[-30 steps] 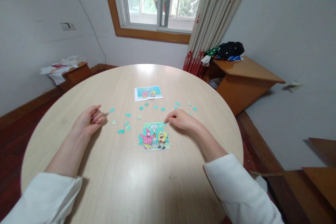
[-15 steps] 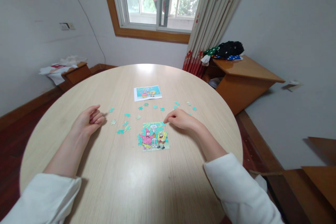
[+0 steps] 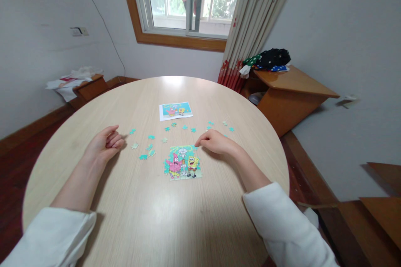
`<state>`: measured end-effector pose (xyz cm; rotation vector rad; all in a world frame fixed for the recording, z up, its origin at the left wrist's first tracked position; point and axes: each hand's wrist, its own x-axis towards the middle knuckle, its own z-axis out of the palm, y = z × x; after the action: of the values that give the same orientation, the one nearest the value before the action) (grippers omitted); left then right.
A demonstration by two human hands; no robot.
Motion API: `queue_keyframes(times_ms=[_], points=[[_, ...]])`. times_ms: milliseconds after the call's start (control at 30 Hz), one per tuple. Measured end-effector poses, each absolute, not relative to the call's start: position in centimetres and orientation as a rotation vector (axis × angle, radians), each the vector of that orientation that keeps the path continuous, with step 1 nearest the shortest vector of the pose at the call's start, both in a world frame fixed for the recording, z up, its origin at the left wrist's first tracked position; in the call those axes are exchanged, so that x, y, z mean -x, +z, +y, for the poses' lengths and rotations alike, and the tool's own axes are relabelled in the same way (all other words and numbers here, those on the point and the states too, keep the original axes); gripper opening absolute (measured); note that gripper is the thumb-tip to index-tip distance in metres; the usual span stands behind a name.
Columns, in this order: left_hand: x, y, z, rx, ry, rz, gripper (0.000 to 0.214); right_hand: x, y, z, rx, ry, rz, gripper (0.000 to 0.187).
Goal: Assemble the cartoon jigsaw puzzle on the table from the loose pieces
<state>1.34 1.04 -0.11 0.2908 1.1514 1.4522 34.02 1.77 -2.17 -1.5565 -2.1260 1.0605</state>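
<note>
A partly joined jigsaw puzzle (image 3: 183,164) with cartoon figures lies flat on the round table, its left and right edges uneven. At its top right corner my right hand (image 3: 214,141) has its fingers closed and the fingertips down on a teal puzzle piece (image 3: 196,147). The fingers partly hide this piece. My left hand (image 3: 108,142) rests on its side to the left, fingers curled in with nothing visible in them. Close to it lie a loose teal piece (image 3: 132,132) and a pale piece (image 3: 134,145).
Several loose puzzle pieces (image 3: 151,137) are scattered left of and beyond the puzzle. A printed reference picture (image 3: 176,111) lies farther back on the round table (image 3: 134,225). Beyond the table's right edge stands a wooden cabinet (image 3: 294,83) with cloths on top.
Almost nothing differs. Both hands stay in place, the right fingertips still at the puzzle's top right corner. The view has shifted very slightly.
</note>
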Motion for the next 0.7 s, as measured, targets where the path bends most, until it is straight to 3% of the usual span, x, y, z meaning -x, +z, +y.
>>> queue_keyframes(times_ms=[700], points=[[-1.09,-0.32,1.10,-0.290,1.447,1.143,0.045,-34.32,-2.50,2.01,1.532,1.087,-2.125,0.030]])
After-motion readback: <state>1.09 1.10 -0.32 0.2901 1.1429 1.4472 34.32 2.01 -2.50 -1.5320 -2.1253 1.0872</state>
